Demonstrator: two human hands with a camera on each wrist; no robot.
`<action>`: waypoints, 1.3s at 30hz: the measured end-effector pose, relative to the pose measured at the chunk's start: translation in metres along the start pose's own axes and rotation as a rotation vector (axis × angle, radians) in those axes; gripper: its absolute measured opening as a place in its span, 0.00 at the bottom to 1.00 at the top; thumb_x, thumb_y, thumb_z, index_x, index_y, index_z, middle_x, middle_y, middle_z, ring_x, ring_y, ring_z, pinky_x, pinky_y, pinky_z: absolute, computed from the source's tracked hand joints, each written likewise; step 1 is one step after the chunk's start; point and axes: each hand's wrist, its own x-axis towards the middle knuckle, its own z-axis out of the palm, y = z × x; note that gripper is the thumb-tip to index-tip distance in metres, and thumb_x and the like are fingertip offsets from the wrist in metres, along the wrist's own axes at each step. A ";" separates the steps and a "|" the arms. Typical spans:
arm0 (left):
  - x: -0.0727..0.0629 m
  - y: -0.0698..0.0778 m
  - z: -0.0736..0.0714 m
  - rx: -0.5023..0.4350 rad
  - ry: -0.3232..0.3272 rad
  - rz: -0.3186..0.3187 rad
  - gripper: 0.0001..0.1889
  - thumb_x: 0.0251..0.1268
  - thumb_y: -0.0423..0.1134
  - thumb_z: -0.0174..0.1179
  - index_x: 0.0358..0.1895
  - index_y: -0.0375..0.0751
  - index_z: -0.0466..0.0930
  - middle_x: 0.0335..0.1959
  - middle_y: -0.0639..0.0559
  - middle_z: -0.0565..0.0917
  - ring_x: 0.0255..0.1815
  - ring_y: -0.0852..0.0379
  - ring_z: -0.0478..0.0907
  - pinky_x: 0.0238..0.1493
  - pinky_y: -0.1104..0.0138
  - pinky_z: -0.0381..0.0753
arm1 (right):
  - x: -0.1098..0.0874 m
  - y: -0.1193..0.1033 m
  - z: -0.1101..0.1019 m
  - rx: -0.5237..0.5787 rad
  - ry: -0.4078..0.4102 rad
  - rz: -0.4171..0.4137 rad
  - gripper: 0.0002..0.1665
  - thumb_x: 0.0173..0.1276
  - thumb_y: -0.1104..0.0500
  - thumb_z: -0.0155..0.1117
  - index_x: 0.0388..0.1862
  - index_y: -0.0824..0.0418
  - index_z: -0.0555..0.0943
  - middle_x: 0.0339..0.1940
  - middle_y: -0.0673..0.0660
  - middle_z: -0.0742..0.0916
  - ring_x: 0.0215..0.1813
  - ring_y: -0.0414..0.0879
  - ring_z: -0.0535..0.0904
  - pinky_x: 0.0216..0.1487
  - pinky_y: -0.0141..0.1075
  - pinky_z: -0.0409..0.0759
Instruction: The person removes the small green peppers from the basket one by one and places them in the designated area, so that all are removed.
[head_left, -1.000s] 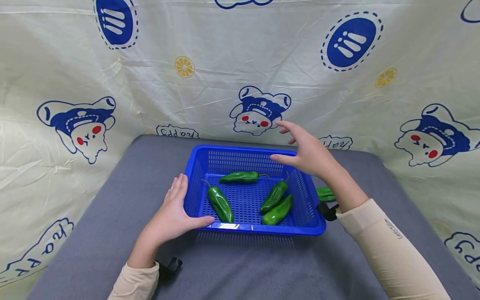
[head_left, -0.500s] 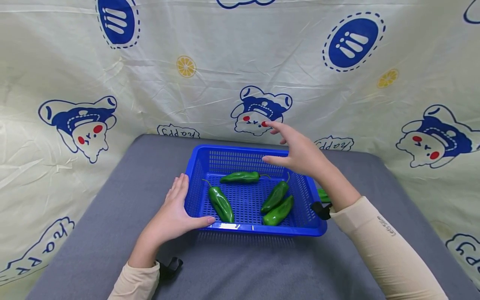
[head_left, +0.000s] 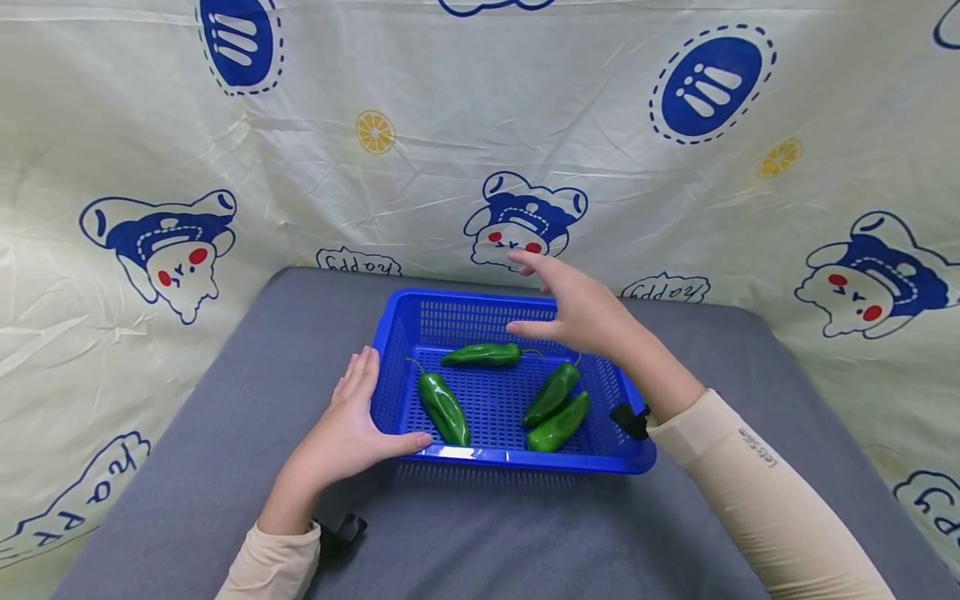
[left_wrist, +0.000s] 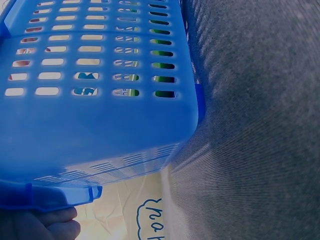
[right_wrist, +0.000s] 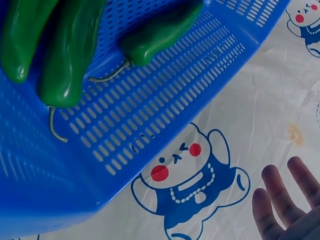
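In the head view, a blue plastic basket (head_left: 517, 458) with slotted walls holds several long green peppers. One green pepper (head_left: 444, 408) lies at the left, another (head_left: 482, 355) along the back. Two more, a darker pepper (head_left: 552, 394) and a lighter one (head_left: 558, 422), lie side by side at the right. My left hand (head_left: 348, 425) rests at the basket's front left corner, thumb on the front rim and straight fingers along the left side. Above the back right part of the basket hovers my right hand (head_left: 588, 312), fingers spread, holding nothing; the right wrist view shows its fingers (right_wrist: 282, 195) apart from the basket.
The basket stands on a grey cloth-covered table (head_left: 480, 533). A pale printed curtain (head_left: 420, 200) hangs behind and at both sides. Black straps (head_left: 341, 533) sit at the wrists. The right forearm (head_left: 663, 379) passes over the basket's right rim.
My right hand has moved left and slightly down over the basket. Its forearm now hides the green piece seen earlier right of the basket. The left hand stays put.
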 end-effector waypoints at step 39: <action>0.001 -0.002 -0.002 -0.001 0.001 0.001 0.74 0.40 0.70 0.73 0.81 0.39 0.33 0.83 0.43 0.34 0.83 0.41 0.30 0.80 0.42 0.38 | 0.016 -0.030 0.054 -0.050 -0.238 -0.095 0.53 0.59 0.32 0.70 0.79 0.34 0.54 0.73 0.49 0.74 0.74 0.48 0.70 0.66 0.57 0.75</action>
